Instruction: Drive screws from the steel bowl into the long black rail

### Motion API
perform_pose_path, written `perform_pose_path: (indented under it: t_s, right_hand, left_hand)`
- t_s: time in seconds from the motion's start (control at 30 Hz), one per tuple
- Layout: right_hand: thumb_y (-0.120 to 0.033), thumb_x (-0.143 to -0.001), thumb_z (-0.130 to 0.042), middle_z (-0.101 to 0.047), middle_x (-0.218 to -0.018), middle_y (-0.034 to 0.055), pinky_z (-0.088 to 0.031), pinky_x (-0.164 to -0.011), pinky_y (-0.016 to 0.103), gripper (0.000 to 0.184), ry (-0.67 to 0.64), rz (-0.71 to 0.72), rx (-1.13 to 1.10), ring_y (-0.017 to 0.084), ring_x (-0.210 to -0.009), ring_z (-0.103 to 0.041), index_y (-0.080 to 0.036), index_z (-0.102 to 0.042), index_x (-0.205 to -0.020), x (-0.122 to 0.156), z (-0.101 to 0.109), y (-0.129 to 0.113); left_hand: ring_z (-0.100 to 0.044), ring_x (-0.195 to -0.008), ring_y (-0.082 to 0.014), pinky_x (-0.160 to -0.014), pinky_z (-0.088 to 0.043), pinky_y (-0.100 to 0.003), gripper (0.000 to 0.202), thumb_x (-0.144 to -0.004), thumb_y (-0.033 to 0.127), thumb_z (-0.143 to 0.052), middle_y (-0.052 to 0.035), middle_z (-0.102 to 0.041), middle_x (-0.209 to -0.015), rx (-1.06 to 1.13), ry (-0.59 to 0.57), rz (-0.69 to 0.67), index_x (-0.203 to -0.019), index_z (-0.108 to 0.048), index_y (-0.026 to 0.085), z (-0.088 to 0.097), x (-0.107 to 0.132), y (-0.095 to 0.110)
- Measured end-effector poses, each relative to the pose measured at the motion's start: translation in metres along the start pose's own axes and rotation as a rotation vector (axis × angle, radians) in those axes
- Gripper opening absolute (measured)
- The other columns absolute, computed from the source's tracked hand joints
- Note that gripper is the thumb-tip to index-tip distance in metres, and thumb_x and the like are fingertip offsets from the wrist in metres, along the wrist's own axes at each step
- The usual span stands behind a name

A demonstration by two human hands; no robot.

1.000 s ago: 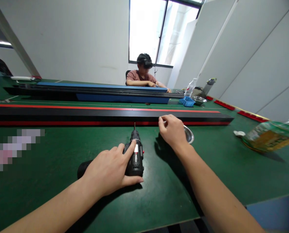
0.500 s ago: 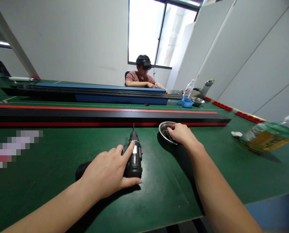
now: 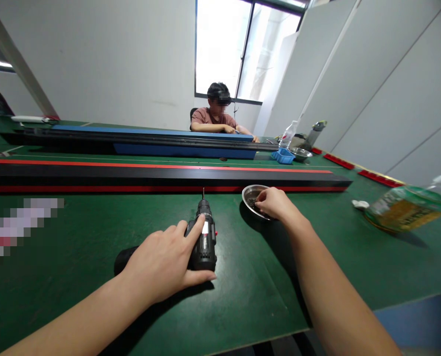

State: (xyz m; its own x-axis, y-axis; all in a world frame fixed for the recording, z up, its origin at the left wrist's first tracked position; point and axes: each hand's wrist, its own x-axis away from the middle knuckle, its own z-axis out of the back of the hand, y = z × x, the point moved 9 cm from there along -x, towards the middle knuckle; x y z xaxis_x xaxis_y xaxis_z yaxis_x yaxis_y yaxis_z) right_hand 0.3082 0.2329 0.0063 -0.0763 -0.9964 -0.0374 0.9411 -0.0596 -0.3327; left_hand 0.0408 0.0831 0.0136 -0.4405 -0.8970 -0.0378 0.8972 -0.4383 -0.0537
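Note:
A black cordless drill [image 3: 204, 236] lies on its side on the green table [image 3: 75, 247], its bit pointing at the long black and red rail [image 3: 150, 174]. My left hand [image 3: 164, 264] rests on the drill with fingers spread over its body. To the right, my right hand [image 3: 276, 203] reaches into a small metal dish [image 3: 250, 195] of dark screws, fingertips pinched together over them. What the fingers hold is too small to see.
A second black and blue rail [image 3: 150, 141] lies further back. A person [image 3: 216, 116] sits at the far end by a blue tray [image 3: 283, 156], a metal bowl and bottles. A lying plastic bottle [image 3: 406, 205] is at the right. The table's front edge is near.
My right hand has moved right and down from the rail into the metal dish, uncovering most of the dish. The left hand stays on the drill.

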Motion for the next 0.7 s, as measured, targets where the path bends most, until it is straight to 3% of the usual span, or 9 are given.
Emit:
perform_pose_path:
  t_s: [0.27,0.5,0.6,0.7]
  right_hand:
    - [-0.032,-0.092,-0.062,-0.077,-0.088,0.0154,-0.049,-0.072,0.029,0.026,0.177,-0.038,-0.014,0.024,-0.080,-0.072,-0.016,-0.082,-0.094,-0.001,0.022,0.000]
    - [-0.037,-0.100,-0.043,-0.076,-0.100,0.0209,-0.048,-0.076,0.034,0.041,0.179,-0.071,0.070,0.030,-0.092,-0.072,-0.015,-0.077,-0.099,-0.002,0.019,0.001]
    - [-0.034,-0.101,-0.040,-0.075,-0.102,0.0209,-0.048,-0.077,0.034,0.039,0.190,-0.061,0.065,0.030,-0.092,-0.071,-0.014,-0.073,-0.103,-0.002,0.018,0.001]
    - [-0.031,-0.098,-0.047,-0.075,-0.102,0.0168,-0.048,-0.077,0.033,0.030,0.225,-0.043,0.031,0.028,-0.091,-0.071,-0.016,-0.072,-0.107,-0.002,0.021,-0.001]
  left_hand:
    - [-0.069,-0.092,-0.0355,-0.073,-0.054,-0.044,0.100,-0.085,0.082,-0.042,-0.0150,-0.065,-0.114,-0.001,-0.001,0.006,-0.163,-0.016,0.025,-0.001,0.000,0.000]
    - [-0.069,-0.089,-0.0346,-0.072,-0.055,-0.044,0.100,-0.085,0.081,-0.043,-0.0141,-0.064,-0.111,-0.008,0.009,0.000,-0.162,-0.018,0.023,0.000,0.000,0.001]
    - [-0.069,-0.088,-0.0346,-0.072,-0.055,-0.045,0.100,-0.084,0.082,-0.043,-0.0142,-0.064,-0.111,-0.005,0.012,-0.004,-0.162,-0.019,0.023,0.000,-0.001,0.001]
    - [-0.069,-0.089,-0.0348,-0.073,-0.056,-0.045,0.100,-0.085,0.082,-0.042,-0.0150,-0.064,-0.112,-0.004,0.009,-0.005,-0.162,-0.018,0.023,0.001,-0.001,0.001]
